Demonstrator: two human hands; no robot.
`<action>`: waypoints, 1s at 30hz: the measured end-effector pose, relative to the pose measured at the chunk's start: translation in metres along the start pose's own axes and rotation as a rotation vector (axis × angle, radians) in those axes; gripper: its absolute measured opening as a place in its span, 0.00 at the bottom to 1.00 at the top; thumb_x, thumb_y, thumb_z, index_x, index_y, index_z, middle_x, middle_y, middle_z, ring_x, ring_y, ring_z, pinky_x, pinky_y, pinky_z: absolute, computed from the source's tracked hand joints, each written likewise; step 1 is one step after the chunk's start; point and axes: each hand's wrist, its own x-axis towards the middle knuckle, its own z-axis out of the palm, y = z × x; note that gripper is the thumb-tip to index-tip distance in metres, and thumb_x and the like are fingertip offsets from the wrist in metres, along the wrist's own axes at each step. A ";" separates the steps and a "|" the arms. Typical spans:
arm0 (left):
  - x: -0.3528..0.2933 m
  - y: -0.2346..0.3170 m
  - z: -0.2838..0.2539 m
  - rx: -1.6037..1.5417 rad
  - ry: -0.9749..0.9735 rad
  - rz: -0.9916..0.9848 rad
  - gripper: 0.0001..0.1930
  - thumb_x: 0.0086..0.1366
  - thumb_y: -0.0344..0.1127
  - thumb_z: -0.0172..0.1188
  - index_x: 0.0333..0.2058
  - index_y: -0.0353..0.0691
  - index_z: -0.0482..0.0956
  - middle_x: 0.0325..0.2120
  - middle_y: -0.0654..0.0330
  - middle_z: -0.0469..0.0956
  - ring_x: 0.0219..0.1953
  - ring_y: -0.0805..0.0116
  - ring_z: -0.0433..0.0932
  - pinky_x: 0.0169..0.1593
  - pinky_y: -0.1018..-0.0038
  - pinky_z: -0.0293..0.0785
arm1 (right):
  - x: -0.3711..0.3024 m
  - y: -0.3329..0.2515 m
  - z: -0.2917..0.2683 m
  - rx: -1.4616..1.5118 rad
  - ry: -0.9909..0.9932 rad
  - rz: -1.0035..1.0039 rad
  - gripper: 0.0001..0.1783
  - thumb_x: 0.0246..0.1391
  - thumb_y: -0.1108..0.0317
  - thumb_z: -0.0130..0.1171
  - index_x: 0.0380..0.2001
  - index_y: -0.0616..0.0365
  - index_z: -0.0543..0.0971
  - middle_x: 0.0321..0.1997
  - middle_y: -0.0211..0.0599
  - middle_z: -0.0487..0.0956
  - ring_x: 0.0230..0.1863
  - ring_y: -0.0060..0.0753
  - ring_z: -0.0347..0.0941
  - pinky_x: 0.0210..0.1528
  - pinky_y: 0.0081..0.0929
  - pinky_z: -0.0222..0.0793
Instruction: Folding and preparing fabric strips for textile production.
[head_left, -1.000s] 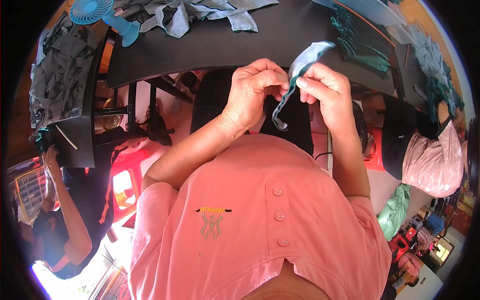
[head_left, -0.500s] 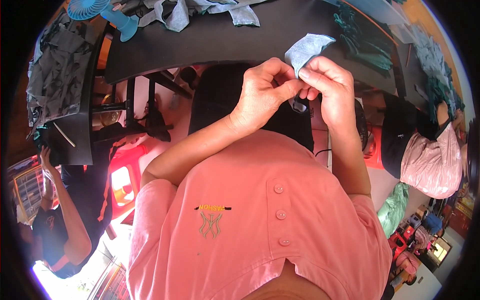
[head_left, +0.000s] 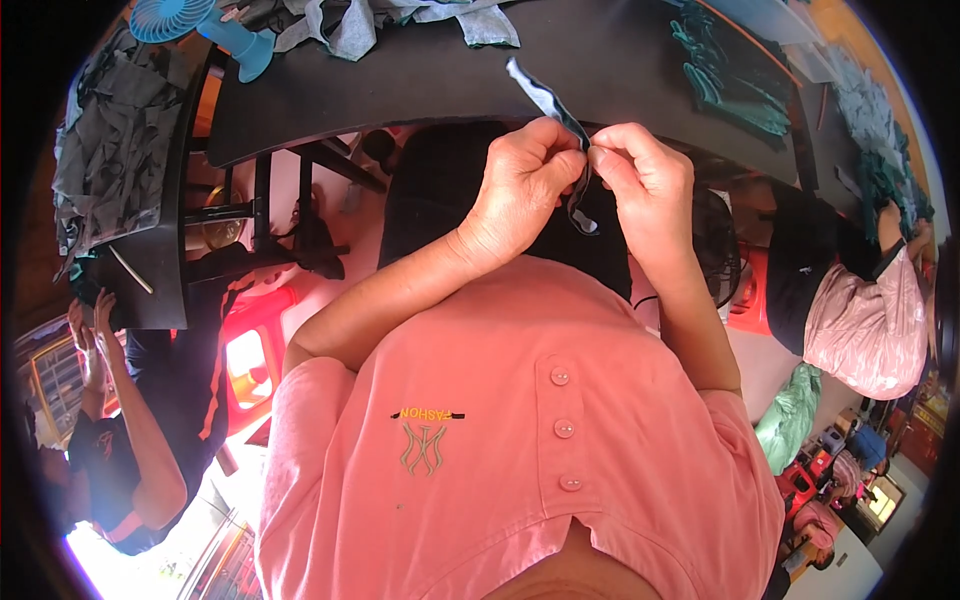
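Note:
Both my hands are raised over my lap, just off the near edge of the dark table. A narrow piece of cloth (head_left: 541, 96), pale grey-blue on one face and dark on the other, is pinched between the thumb and fingers of my left hand (head_left: 520, 185). It stands up edge-on above that hand, and its lower end dangles below the fingers. My right hand (head_left: 645, 180) is closed in a pinch at the cloth's right edge; whatever lies between its fingertips is too small to see clearly.
Pale cloth pieces (head_left: 350, 30) lie along the far side of the dark table (head_left: 420, 90), beside a blue fan (head_left: 245, 50). Dark green pieces (head_left: 735, 80) are stacked at right. Grey cloth (head_left: 115, 150) heaps at left. People work on both sides.
The cloth has turned from showing its broad pale face to standing edge-on, leaning left. My right hand has shifted slightly left and let its fingers curl in toward my left hand.

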 end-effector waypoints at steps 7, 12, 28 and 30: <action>-0.002 0.000 -0.008 0.087 -0.048 0.020 0.07 0.62 0.32 0.55 0.33 0.32 0.76 0.21 0.65 0.73 0.22 0.80 0.69 0.26 0.81 0.66 | -0.004 0.004 0.003 0.441 -0.071 0.404 0.04 0.52 0.73 0.55 0.27 0.62 0.77 0.21 0.28 0.75 0.21 0.17 0.68 0.24 0.17 0.63; -0.007 0.002 -0.008 -0.135 -0.053 -0.099 0.08 0.61 0.35 0.59 0.32 0.35 0.77 0.21 0.65 0.74 0.22 0.80 0.69 0.28 0.81 0.66 | -0.010 0.002 0.009 0.495 -0.020 0.392 0.06 0.52 0.71 0.56 0.27 0.62 0.78 0.21 0.25 0.74 0.22 0.14 0.67 0.25 0.14 0.61; -0.013 0.003 -0.002 -0.013 0.094 0.034 0.04 0.58 0.27 0.58 0.31 0.33 0.78 0.23 0.69 0.73 0.27 0.83 0.67 0.32 0.83 0.64 | -0.021 0.004 0.024 0.707 0.030 0.474 0.08 0.51 0.69 0.55 0.28 0.63 0.78 0.21 0.30 0.75 0.22 0.21 0.71 0.26 0.17 0.62; -0.014 0.006 -0.004 0.103 0.033 0.025 0.05 0.59 0.27 0.56 0.34 0.32 0.77 0.23 0.69 0.73 0.28 0.83 0.67 0.32 0.83 0.65 | -0.023 0.006 0.026 0.721 0.033 0.475 0.08 0.51 0.68 0.55 0.28 0.63 0.78 0.21 0.30 0.75 0.22 0.21 0.71 0.26 0.18 0.62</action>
